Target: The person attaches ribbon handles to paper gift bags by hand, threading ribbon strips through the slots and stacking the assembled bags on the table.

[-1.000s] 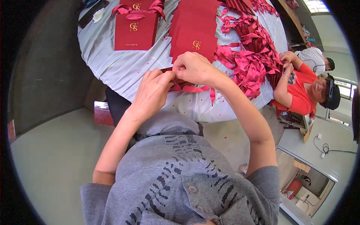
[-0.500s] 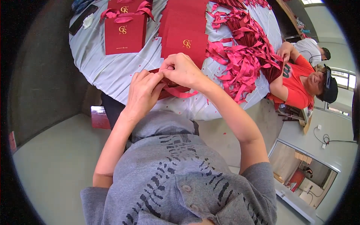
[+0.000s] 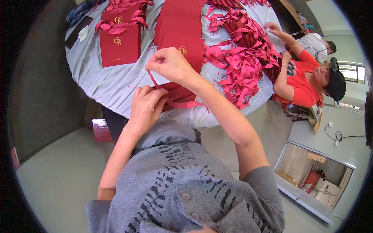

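Note:
At the table's near edge, a red paper bag [image 3: 179,92] lies partly covered by my hands and forearm. My left hand [image 3: 145,105] grips the bag's edge, its fingers pressed together. Higher up, my right hand [image 3: 171,66] pinches one end of a dark pink ribbon [image 3: 154,80], drawn taut down toward my left fingers. Another length of the ribbon loops over the bag's near side, its tail passing under my right forearm. How the ribbon meets the bag is hidden by my left fingers.
Beyond my right hand lies a stack of red bags [image 3: 179,23]. Bags with ribbon handles [image 3: 121,48] sit at the left, near a dark phone-like slab [image 3: 79,31] and white tissue [image 3: 83,34]. Ribboned bags [image 3: 248,66] heap at the right, beside a person in red [image 3: 305,87].
My right hand has moved up and left, away from my left hand, pulling the ribbon out straight. The person at the right has raised one hand over the heap.

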